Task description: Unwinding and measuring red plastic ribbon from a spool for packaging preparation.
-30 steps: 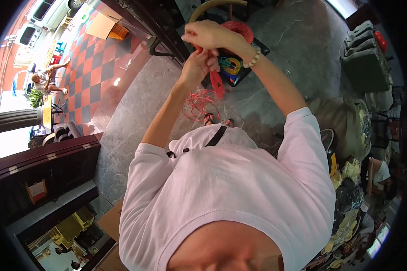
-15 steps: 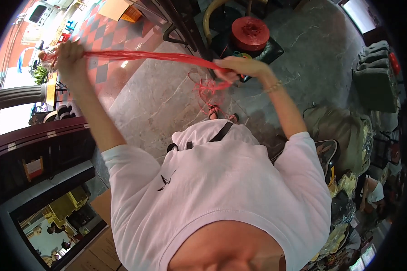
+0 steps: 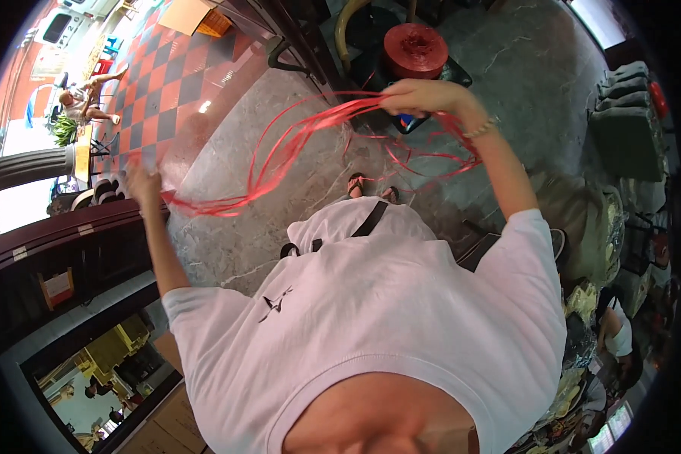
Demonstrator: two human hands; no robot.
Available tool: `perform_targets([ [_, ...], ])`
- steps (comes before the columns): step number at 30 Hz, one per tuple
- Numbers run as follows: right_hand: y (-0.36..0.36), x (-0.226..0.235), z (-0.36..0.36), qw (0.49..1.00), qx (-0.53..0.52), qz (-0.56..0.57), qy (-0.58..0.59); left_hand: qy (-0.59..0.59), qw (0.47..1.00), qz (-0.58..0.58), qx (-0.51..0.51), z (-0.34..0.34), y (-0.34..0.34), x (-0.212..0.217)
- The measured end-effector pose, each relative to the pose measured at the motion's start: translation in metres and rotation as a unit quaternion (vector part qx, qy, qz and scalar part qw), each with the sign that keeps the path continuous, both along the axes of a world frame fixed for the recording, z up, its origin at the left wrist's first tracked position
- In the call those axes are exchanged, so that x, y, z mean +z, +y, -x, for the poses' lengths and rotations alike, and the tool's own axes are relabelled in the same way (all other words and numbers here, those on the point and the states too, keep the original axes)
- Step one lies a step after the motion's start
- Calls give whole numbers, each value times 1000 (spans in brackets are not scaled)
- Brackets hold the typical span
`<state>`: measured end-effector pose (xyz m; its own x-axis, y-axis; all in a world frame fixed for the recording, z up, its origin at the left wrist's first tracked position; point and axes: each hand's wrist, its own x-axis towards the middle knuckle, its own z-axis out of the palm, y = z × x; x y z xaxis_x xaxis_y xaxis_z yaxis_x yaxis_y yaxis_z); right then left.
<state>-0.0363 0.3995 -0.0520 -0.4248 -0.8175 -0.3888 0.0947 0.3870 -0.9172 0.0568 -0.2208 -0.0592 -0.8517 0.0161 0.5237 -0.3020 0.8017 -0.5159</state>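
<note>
the left hand (image 3: 142, 181) is raised out to the person's left, fingers closed around one end of a bundle of red plastic strands (image 3: 280, 155), near a dark wooden counter edge (image 3: 60, 234). the right hand (image 3: 416, 97) is lifted ahead of the body and closed around the other part of the same strands, a beaded bracelet (image 3: 478, 129) on its wrist. between the two hands the strands sag in several long loops, hanging in the air above the grey marbled floor (image 3: 265, 227); more loose loops trail down below the right hand and tangle just above the person's sandalled feet (image 3: 371, 189). a large red spool of the same material (image 3: 415, 50) stands on a dark case on the floor, just beyond the right hand. the person wears a white t-shirt (image 3: 371, 325) with a dark strap across the chest. to the far left the floor changes to red and dark checkered tiles (image 3: 166, 68), where another person sits on a chair by a green plant (image 3: 66, 129), well apart from the hands. stacked goods crowd the right edge, too bent and dim to tell apart.
</note>
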Motion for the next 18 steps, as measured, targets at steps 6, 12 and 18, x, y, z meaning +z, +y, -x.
perform_targets([
  [6,-107,34,-13,985,73,-14,155,-349,665,-493,-439,19,316,45],
  [12,-47,27,-8,992,115,19,41,-414,737,-397,-357,16,316,54],
  [18,60,-15,-22,999,-1,-9,-48,-226,849,-388,-278,14,187,55],
])
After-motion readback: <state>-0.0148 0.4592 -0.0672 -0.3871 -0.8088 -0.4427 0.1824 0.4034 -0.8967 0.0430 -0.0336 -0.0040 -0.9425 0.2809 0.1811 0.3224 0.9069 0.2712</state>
